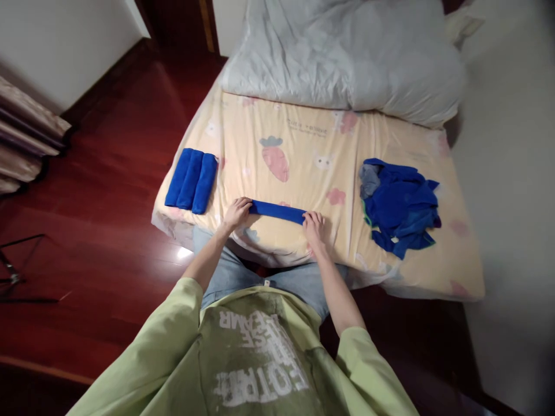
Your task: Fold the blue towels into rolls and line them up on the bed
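A blue cloth (277, 211), rolled or folded into a narrow strip, lies across the near edge of the bed (303, 156). My left hand (236, 212) is closed over its left end. My right hand (314, 228) presses on its right end with the fingers curled. Three rolled blue cloths (191, 180) lie side by side at the bed's left corner. A loose heap of blue cloths (401, 205), with a grey one in it, sits on the right of the bed.
The bed has a pale yellow sheet with a carrot print, and a grey duvet (347, 52) is bunched at its far end. Dark red wooden floor (99, 190) lies to the left. A curtain (26, 138) hangs at the far left.
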`<action>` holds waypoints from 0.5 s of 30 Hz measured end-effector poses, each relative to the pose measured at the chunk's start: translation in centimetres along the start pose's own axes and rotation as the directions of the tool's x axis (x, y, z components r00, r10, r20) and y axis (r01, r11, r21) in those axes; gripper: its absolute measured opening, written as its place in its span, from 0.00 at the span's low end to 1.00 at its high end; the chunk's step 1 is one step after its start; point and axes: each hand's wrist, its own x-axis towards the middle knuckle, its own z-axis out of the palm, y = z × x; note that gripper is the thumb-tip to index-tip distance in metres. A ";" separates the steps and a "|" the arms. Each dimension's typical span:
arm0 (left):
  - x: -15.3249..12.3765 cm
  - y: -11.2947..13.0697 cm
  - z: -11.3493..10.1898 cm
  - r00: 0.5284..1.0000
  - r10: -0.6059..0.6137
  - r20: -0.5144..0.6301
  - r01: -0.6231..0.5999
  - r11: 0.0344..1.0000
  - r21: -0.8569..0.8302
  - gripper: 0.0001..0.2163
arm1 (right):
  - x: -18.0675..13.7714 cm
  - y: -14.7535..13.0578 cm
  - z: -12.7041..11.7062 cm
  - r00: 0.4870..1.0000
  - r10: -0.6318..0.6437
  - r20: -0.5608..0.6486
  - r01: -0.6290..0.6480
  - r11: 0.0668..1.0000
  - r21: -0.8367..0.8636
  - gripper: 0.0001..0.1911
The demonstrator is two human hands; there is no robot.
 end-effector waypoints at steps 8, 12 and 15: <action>1.1 0.8 -0.2 0.989 0.077 0.126 -0.107 0.961 0.254 0.14 | -0.2 -0.2 -1.2 0.967 -0.181 0.179 0.227 0.932 -0.284 0.21; 2.3 1.7 -1.4 0.979 0.090 0.183 -0.149 0.928 0.341 0.11 | 1.5 0.1 -2.1 0.931 -0.237 0.278 0.330 0.871 -0.364 0.17; 1.0 2.5 -3.1 0.969 0.136 0.204 -0.199 0.923 0.328 0.10 | 3.0 0.0 -3.4 0.912 -0.268 0.310 0.378 0.841 -0.386 0.18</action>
